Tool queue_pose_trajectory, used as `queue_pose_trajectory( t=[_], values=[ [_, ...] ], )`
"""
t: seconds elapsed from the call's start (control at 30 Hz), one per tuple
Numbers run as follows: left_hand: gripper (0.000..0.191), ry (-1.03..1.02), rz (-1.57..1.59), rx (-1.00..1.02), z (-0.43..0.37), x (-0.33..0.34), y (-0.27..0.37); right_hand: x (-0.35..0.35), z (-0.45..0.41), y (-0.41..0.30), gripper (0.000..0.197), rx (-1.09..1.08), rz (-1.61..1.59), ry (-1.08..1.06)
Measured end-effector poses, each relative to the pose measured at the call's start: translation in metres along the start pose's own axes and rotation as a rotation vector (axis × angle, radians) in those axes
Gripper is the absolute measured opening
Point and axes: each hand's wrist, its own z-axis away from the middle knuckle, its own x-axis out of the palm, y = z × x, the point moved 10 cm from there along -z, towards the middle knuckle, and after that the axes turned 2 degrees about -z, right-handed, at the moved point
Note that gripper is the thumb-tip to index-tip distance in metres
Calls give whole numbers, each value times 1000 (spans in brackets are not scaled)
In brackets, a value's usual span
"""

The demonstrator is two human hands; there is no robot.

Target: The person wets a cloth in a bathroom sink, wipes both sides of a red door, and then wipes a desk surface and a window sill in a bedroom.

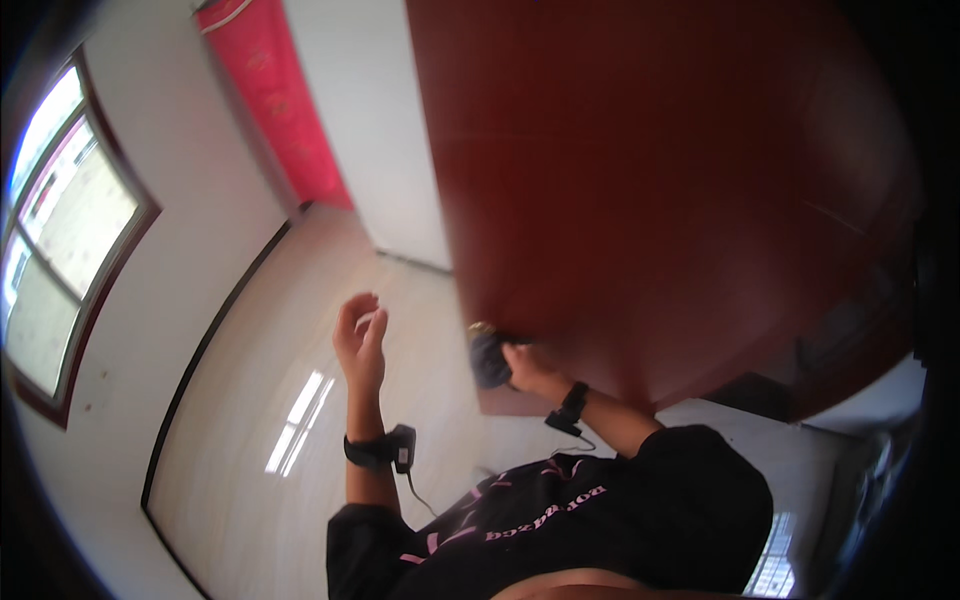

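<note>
My right hand (527, 367) grips a bunched dark grey cloth (489, 361), pressed against a dark red door (615, 195) close to its edge. Just above the cloth, a small gold-coloured metal part of the door handle or lock (481, 328) shows; the rest of it is hidden behind the cloth and blurred. Raised over the floor to the left, my left hand (361, 337) is empty, its fingers loosely curled and apart from the thumb. Each wrist wears a black strap with a small cabled device, the left one (403, 448) and the right one (568, 412).
Pale glossy floor tiles (247, 360) run along a white wall with dark skirting (217, 326). A red-framed window (75, 247) is at far left. A red curtain (277, 97) hangs beyond a white wall end (360, 120). Dark items at the right rim are unclear.
</note>
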Motion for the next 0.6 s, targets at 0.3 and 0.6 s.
queue_pose_trajectory(
  t=[0.3,0.6],
  values=[
    [50,-272,272,144,-128,83,90,20,6,46,42,181,-227,181],
    [71,-190,205,126,-150,-62,82,-203,198,48,38,428,-709,1158]
  ],
)
